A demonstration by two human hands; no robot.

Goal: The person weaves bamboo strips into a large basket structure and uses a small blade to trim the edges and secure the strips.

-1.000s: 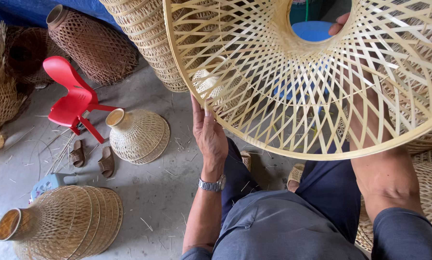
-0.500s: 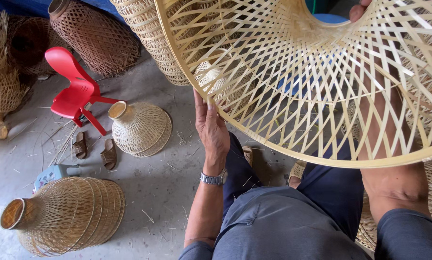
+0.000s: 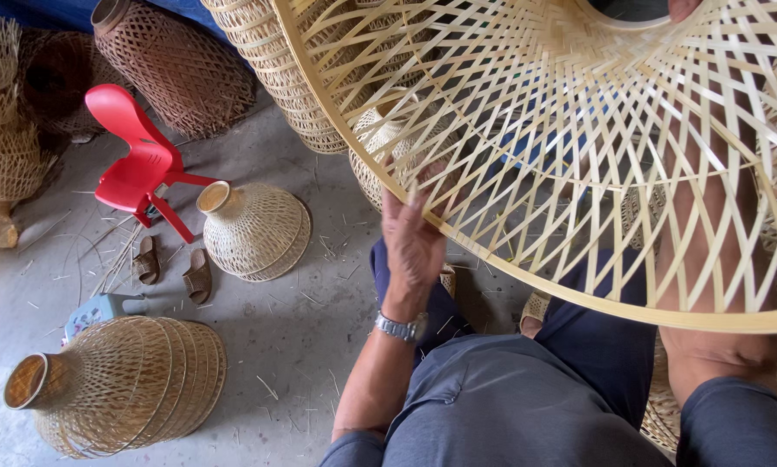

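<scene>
Change: the woven bamboo shade (image 3: 579,147) had been tilted nearer, its top opening now cut off by the frame.
Left hand (image 3: 413,238): fingers were spread against the rim.
Right hand (image 3: 684,9): mostly hidden; grip could not be told.
Floor: smaller shades (image 3: 254,229) and a red chair (image 3: 133,160) were seen.

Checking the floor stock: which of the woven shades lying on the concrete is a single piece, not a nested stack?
The pale domed shade beside the red chair and sandals. The one at lower left is several shades nested together.

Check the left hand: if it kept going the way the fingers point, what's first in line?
The left hand points up and away, fingertips already at the big woven bamboo shade; that lattice comes first, though depth is unclear.
</scene>
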